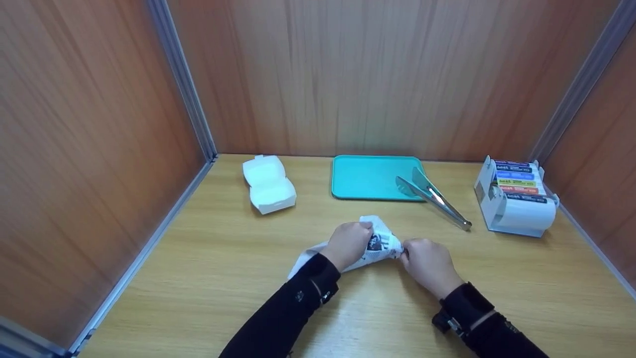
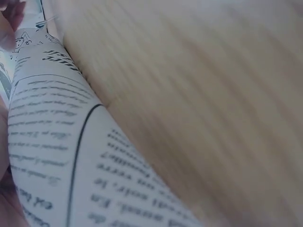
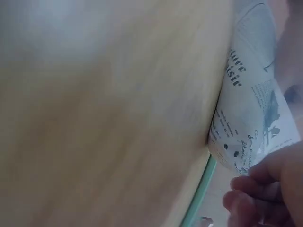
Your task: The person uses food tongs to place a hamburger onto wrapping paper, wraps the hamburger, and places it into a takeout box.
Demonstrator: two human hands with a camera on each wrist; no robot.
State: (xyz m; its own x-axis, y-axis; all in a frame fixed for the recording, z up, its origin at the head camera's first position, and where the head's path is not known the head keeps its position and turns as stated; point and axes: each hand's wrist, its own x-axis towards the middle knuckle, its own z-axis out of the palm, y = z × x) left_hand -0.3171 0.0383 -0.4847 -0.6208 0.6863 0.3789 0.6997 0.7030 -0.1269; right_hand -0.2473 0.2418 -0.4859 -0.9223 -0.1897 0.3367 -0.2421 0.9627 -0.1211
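A white paper sheet with newspaper-style print is rolled into a bundle low over the wooden table, and anything inside is hidden. My left hand grips the bundle around its middle, with a loose tail of paper trailing out behind the wrist. At the bundle's right end, my right hand pinches the gathered tip between thumb and curled fingers. Printed text runs along the curved paper in the left wrist view. In the right wrist view the fingers are right at the narrowed paper end.
A turquoise tray lies at the back, metal tongs leaning over its right edge. An opened white clamshell box stands back left. A white dispenser with colored labels is at right. Wooden walls enclose the table.
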